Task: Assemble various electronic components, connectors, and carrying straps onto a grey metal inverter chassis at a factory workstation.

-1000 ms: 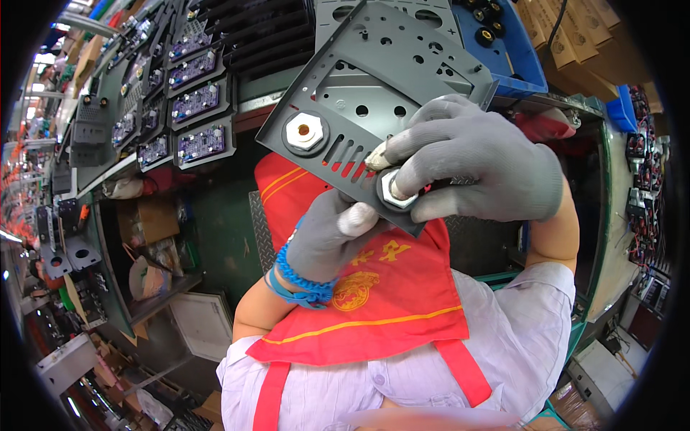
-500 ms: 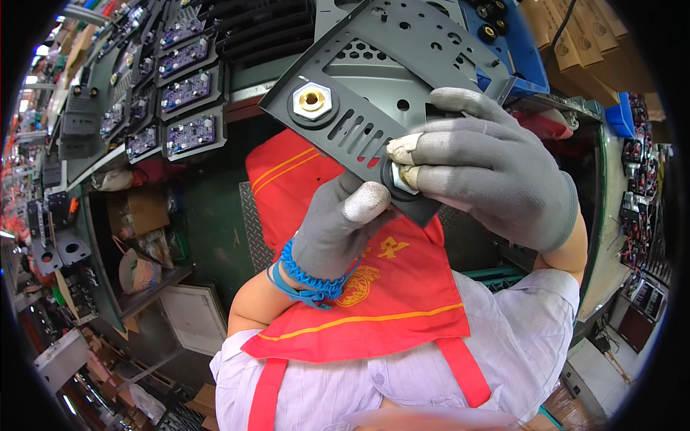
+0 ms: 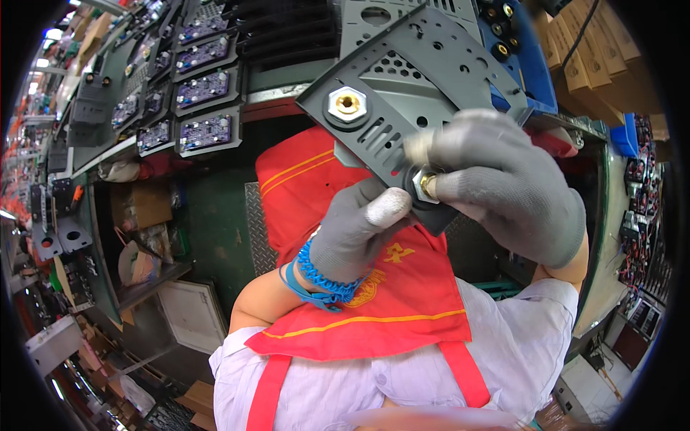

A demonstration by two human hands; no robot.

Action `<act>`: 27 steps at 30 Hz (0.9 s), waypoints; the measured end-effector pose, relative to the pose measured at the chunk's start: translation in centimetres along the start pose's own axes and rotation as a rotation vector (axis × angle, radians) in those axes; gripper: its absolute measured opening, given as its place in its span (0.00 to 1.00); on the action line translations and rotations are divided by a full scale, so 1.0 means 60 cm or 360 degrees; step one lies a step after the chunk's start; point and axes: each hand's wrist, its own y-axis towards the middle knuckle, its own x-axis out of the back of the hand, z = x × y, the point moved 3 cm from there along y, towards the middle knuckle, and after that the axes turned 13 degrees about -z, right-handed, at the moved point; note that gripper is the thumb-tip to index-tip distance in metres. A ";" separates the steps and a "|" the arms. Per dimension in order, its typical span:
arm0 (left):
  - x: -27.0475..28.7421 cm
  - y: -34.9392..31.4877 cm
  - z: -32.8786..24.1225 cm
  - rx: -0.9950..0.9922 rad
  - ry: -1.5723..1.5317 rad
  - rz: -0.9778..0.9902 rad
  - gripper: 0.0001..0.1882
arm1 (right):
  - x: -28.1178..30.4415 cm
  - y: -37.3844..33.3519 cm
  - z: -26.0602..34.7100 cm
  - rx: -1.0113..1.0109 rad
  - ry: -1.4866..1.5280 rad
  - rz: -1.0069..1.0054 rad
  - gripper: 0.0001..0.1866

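Observation:
A dark grey metal panel [image 3: 460,54] with slots, holes and a honeycomb pattern is held tilted over my lap. My left hand [image 3: 359,226] is closed on its near edge, thumb on top; the other fingers are hidden underneath. Near the panel's left corner sits a silver hex nut [image 3: 346,105] around a brass fitting, on a black ring. A second silver hex nut [image 3: 417,188] with a brass centre sits at the near corner. One fingertip of my right hand [image 3: 514,190] touches it, while another finger is lifted apart and blurred. Both hands wear grey gloves with pale fingertips.
Plates carrying purple circuit boards [image 3: 206,90] stand in rows at the far left, beside stacked black parts [image 3: 287,32]. A blue bin [image 3: 537,79] with black and brass fittings is at the far right, next to cardboard boxes [image 3: 586,65]. A red apron [image 3: 359,323] covers my lap.
The panel and my left hand have shifted slightly right and nearer. One finger of my right hand has lifted off the near nut, exposing its brass centre.

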 end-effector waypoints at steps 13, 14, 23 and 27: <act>-0.008 -0.003 -0.011 0.0034 0.0007 0.0035 0.29 | 0.013 0.013 -0.003 -0.0039 0.0155 -0.0082 0.30; -0.009 -0.003 -0.011 0.0045 0.0021 0.0037 0.29 | 0.012 0.009 -0.003 -0.0060 0.0236 -0.0251 0.31; 0.000 -0.005 -0.001 -0.0045 0.0049 -0.0056 0.29 | -0.011 0.000 -0.014 -0.0185 0.0537 -0.0076 0.16; 0.002 -0.015 -0.032 -0.0023 0.0586 0.0096 0.29 | 0.017 -0.011 -0.082 -0.0220 0.0781 -0.0024 0.14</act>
